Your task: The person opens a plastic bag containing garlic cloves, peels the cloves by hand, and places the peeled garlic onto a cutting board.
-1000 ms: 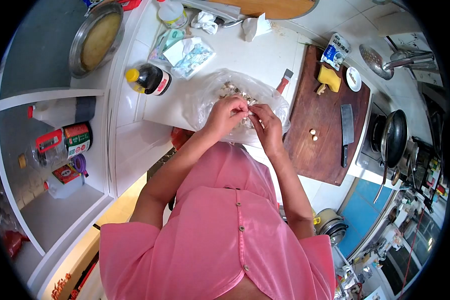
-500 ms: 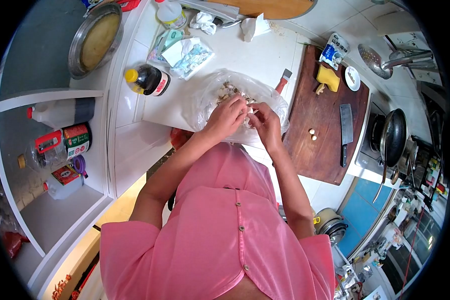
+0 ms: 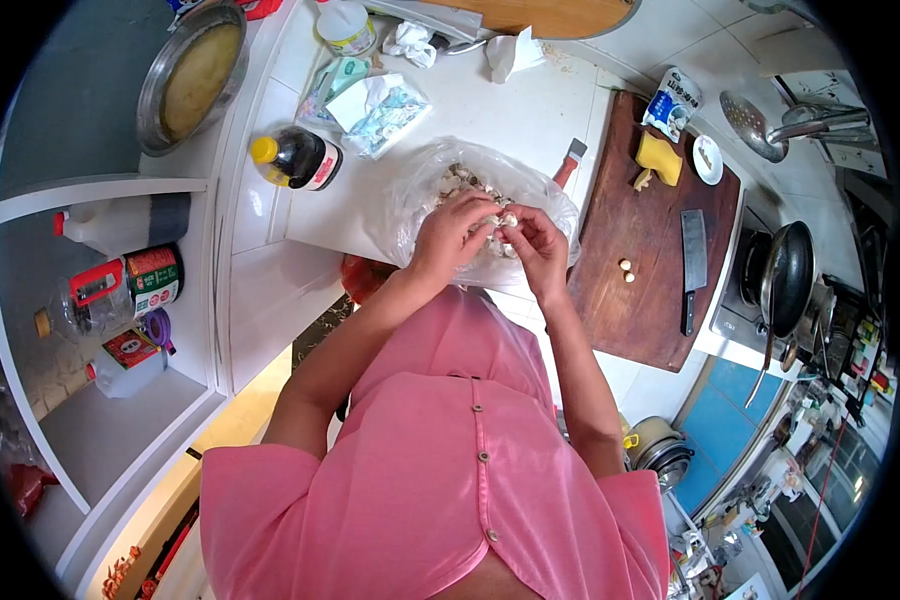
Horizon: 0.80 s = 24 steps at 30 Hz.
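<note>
My right hand pinches a small pale piece of garlic between thumb and fingertips. Against its left side are the bent fingers of my left hand, which also seem to grip it, though the exact contact is partly hidden. Both hands are over an open clear plastic bag on the white counter. Inside the bag lies a heap of garlic and loose skins, partly covered by my hands. Two peeled garlic cloves rest on the wooden cutting board to the right.
On the board are a cleaver, a yellow packet and a small white dish. A red-handled brush lies beside it. Left are a dark sauce bottle and a tissue pack. A wok stands far right.
My hands have drawn slightly apart at the fingertips, and the garlic piece shows more plainly in my right fingers. Everything on the counter and board stays in place.
</note>
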Each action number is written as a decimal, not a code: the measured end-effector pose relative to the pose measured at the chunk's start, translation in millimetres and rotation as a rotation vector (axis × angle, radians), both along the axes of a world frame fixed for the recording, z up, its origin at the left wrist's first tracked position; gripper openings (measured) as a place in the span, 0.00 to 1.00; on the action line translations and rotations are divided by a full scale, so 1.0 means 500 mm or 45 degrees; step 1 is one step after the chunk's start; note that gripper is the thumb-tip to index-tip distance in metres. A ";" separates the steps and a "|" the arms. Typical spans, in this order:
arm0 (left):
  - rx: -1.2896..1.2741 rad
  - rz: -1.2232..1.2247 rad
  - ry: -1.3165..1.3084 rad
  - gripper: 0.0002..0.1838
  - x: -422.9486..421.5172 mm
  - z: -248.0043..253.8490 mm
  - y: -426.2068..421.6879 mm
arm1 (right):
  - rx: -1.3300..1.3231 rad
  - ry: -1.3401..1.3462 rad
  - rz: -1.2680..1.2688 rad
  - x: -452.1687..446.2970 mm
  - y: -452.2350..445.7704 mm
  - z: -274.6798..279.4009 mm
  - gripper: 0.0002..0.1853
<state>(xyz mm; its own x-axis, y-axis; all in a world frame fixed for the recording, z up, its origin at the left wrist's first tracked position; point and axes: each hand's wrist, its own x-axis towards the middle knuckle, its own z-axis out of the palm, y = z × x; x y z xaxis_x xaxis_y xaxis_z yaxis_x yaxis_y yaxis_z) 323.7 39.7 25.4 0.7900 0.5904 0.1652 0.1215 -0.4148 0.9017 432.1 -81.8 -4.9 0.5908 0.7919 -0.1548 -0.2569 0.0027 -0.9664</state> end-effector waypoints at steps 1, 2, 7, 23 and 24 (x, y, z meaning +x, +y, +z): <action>0.053 -0.039 -0.034 0.08 0.004 0.013 0.001 | 0.004 -0.036 -0.002 -0.002 -0.001 -0.003 0.14; 0.106 -0.080 -0.069 0.09 0.009 0.024 0.001 | -0.070 -0.091 0.014 -0.003 0.000 0.002 0.14; 0.126 -0.126 -0.056 0.07 0.011 0.011 -0.002 | -0.401 -0.316 0.078 -0.009 0.005 0.070 0.15; 0.204 -0.118 0.087 0.07 -0.009 -0.028 -0.006 | -0.056 0.159 -0.070 0.022 -0.009 0.027 0.13; 0.200 -0.091 0.098 0.08 -0.008 -0.029 -0.004 | -0.042 0.165 -0.067 0.020 -0.008 0.024 0.13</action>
